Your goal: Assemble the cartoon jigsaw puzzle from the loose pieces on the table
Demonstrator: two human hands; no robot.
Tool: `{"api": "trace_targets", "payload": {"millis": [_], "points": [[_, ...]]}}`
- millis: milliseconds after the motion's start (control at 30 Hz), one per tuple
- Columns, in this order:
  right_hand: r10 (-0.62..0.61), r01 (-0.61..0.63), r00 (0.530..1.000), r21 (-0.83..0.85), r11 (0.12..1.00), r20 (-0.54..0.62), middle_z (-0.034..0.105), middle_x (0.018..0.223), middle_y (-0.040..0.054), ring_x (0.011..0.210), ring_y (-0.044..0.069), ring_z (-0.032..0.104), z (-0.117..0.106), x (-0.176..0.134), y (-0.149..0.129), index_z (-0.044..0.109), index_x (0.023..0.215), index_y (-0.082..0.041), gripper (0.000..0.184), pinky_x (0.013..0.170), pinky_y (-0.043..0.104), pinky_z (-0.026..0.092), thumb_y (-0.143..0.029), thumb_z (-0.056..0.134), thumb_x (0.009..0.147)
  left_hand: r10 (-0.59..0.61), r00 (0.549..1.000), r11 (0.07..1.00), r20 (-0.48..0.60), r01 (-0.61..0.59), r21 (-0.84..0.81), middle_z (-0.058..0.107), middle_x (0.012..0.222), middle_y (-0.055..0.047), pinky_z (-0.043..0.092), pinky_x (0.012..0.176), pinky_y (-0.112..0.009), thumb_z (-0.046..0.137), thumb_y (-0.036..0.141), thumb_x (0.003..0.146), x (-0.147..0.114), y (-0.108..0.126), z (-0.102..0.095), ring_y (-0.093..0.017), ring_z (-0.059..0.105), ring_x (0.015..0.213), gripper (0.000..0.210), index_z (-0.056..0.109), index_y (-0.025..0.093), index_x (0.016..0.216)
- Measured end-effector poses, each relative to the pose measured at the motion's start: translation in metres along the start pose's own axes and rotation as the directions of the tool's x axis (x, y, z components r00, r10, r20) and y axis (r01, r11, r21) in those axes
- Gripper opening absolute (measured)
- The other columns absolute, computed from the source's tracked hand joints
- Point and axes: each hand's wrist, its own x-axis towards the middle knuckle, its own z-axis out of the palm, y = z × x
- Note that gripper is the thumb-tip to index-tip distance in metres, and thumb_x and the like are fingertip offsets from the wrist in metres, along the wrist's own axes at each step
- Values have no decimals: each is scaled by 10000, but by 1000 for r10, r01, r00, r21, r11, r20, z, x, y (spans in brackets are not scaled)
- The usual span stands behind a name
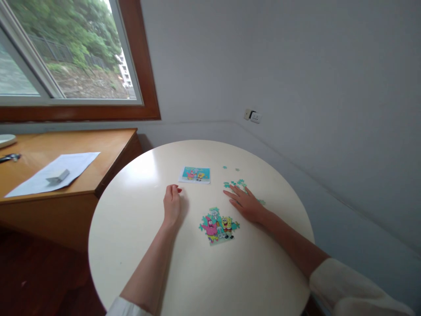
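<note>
My left hand (173,204) rests on the white table with its fingers curled loosely in; nothing shows sticking out of it. Just beyond it lies a picture card (196,174) of cartoon figures on a blue ground. My right hand (246,203) lies flat with fingers spread, palm down, touching the near side of a group of loose teal puzzle pieces (241,182). Some pieces may be hidden beneath it. Between my forearms sits a partly joined jigsaw puzzle (218,226) with a pink, a pale and a yellow figure, its edges uneven.
Two single pieces (225,167) lie apart near the back of the round table (138,245). To the left stands a wooden desk (115,140) holding paper (83,162) and a small whitish block (58,176). A wall socket (255,117) is behind the table.
</note>
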Motion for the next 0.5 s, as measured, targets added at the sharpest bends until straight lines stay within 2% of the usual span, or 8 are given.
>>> {"api": "trace_targets", "payload": {"millis": [167, 333, 500], "points": [[5, -9, 998, -71, 997, -61, 407, 1353, 77, 1245, 187, 357, -5, 9, -1, 419, 1285, -237, 435, 1065, 454, 141, -324, 232, 902, 1, 1000, 1000, -3, -1, -15, 580, 773, -50, 417, 709, -290, 335, 347, 838, 1, -2, 0, -171, 551, 766, 221, 493, 193, 820], [120, -127, 984, -50, 991, -129, 363, 1381, 76, 1280, 179, 293, -5, 28, -4, 405, 1291, -172, 460, 1072, 406, 152, -290, 209, 891, 2, 1000, 1000, -6, -2, -23, 577, 764, -45, 416, 704, -291, 343, 345, 832, 1, -2, 0, -169, 549, 748, 214, 495, 195, 822], [223, -223, 972, 11, 975, -72, 382, 1369, 80, 1267, 202, 318, 2, 44, 1, 405, 1289, -166, 464, 1053, 457, 176, -282, 206, 886, 4, 1000, 1000, -8, -4, -6, 581, 766, -45, 416, 712, -291, 334, 343, 836, 0, -1, -1, -166, 548, 745, 216, 491, 197, 814]]}}
